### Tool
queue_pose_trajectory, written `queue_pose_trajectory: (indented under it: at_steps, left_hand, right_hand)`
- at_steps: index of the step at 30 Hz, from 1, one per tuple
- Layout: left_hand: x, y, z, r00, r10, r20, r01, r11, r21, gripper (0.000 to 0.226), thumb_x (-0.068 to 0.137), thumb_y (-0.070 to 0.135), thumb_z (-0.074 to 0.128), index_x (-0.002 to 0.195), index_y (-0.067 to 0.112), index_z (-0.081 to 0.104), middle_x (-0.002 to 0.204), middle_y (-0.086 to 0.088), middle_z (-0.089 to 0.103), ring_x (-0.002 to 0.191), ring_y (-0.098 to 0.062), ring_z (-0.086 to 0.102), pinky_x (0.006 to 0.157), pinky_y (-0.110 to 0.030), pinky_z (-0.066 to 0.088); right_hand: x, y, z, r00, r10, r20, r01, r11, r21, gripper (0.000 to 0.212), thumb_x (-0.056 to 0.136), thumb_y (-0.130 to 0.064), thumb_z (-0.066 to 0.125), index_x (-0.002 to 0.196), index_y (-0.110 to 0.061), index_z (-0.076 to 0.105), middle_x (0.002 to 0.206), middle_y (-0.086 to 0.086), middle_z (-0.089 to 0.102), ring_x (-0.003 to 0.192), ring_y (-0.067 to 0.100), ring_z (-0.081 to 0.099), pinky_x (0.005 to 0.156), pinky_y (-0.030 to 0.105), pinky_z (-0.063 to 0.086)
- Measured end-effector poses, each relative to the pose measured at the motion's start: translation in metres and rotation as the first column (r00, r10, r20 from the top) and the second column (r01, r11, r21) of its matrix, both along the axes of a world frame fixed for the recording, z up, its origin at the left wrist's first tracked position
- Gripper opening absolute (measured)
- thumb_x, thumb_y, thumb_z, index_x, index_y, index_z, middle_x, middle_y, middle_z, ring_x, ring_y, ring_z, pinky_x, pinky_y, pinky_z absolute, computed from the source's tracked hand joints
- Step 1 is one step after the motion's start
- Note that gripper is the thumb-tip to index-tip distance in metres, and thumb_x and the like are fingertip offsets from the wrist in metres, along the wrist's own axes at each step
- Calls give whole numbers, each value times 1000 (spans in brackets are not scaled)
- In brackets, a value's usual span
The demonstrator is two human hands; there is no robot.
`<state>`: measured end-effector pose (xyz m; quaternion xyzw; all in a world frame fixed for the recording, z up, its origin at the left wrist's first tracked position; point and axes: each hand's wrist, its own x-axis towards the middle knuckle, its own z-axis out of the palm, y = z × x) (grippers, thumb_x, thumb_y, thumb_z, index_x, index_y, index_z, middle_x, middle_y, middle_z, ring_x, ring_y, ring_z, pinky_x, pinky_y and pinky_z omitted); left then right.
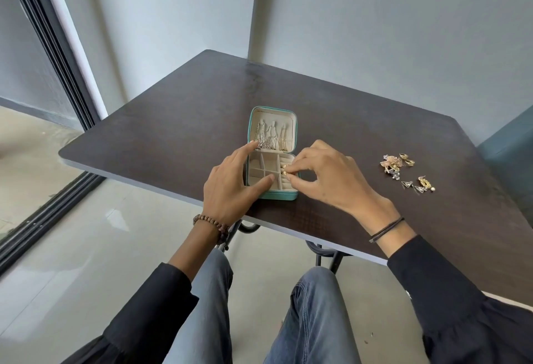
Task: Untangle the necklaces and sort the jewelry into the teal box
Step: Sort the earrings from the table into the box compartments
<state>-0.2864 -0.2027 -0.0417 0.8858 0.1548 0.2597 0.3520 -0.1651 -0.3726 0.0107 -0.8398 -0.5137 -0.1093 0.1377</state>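
- Jeans-clad knees (314,306) are sitting below the surface (360,121).
- Left hand (230,187) is resting on the open teal box (278,195) at mid-surface, fingers (245,151) spread, thumb on the tray.
- Right hand (323,179) is pinching a small gold piece (286,173) over the tray's right column.
- Loose jewelry (403,170) is lying well to the right.
- Necklaces (269,135) are hanging in the lid.

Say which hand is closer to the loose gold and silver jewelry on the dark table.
Right. The right hand pinches a gold piece over the teal box, left of the loose jewelry; the left hand is farther left.

Left hand (230,187) open, right hand (328,176) fingers (297,165) (thumb, index) pinched on gold earring (285,173).
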Motion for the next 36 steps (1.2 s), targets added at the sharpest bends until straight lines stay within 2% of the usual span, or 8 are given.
queue_pose_trajectory:
  at_steps: [4, 9, 15, 18, 21, 24, 30, 36]
  left_hand:
    - [-1, 0, 1, 1000, 7, -6, -8, 1000, -8, 66, 88, 50, 66, 145, 32, 40, 141, 12, 54, 121, -10, 55, 96, -38, 48]
    - [0, 0, 1, 1000, 10, -15, -10, 1000, -19, 64, 88, 51, 66, 144, 33, 41, 140, 12, 55, 119, -10, 56, 96, -39, 50]
    - [0, -1, 2, 999, 0, -43, -2, 999, -39, 64, 87, 50, 66, 143, 34, 40, 136, 11, 59, 116, -12, 59, 96, -42, 50]
    - [3, 0, 4, 998, -10, -64, 6, 998, -68, 65, 87, 50, 67, 143, 36, 39, 138, 11, 57, 122, -14, 57, 99, -42, 48]
    - [5, -2, 6, 997, -48, -68, 43, 996, -79, 66, 88, 46, 68, 145, 31, 38, 143, 9, 54, 127, -14, 54, 97, -37, 47]
    - [8, -9, 11, 992, -105, -64, 100, 992, -81, 65, 90, 39, 68, 147, 24, 38, 147, 5, 50, 128, -14, 53, 96, -32, 47]
    - [13, -17, 18, 991, -127, -50, 122, 988, -94, 60, 91, 32, 67, 144, 21, 43, 151, 4, 44, 129, -15, 50, 101, -34, 43]
    - [13, -23, 24, 994, -93, -51, 88, 992, -92, 44, 93, 30, 63, 135, 20, 52, 149, 3, 45, 125, -17, 52, 102, -34, 44]
  right_hand:
    - [-10, -1, -7, 992, -48, 120, 47, 999, 8, 23, 95, -36, 62, 112, -29, 76, 104, -14, 71, 96, 10, 58, 58, 36, 57]
    - [-18, -3, -13, 993, -59, 105, 54, 997, 50, 20, 96, -26, 60, 109, -26, 76, 102, -11, 67, 91, 11, 59, 52, 35, 56]
    - [-21, -3, -16, 995, -100, -8, 100, 992, 81, 23, 97, -22, 57, 115, -25, 72, 111, -12, 64, 99, 8, 59, 64, 34, 58]
    - [-22, -5, -19, 987, -111, -112, 127, 981, 144, 23, 96, -21, 59, 117, -23, 68, 108, -13, 62, 94, 5, 60, 71, 34, 59]
    - [-21, -9, -21, 976, -121, -181, 156, 968, 198, 21, 95, -20, 62, 115, -22, 68, 100, -18, 58, 86, 4, 60, 72, 36, 60]
    - [-18, -14, -23, 969, -134, -206, 181, 957, 227, 19, 95, -20, 63, 113, -22, 67, 102, -14, 64, 87, 6, 63, 73, 39, 61]
    - [-15, -25, -21, 953, -121, -278, 201, 937, 284, 18, 94, -22, 66, 112, -21, 68, 107, -10, 67, 82, 4, 66, 71, 38, 61]
    - [-16, -33, -15, 944, -88, -317, 195, 925, 325, 16, 95, -26, 66, 110, -20, 69, 107, -11, 67, 82, 3, 67, 73, 37, 60]
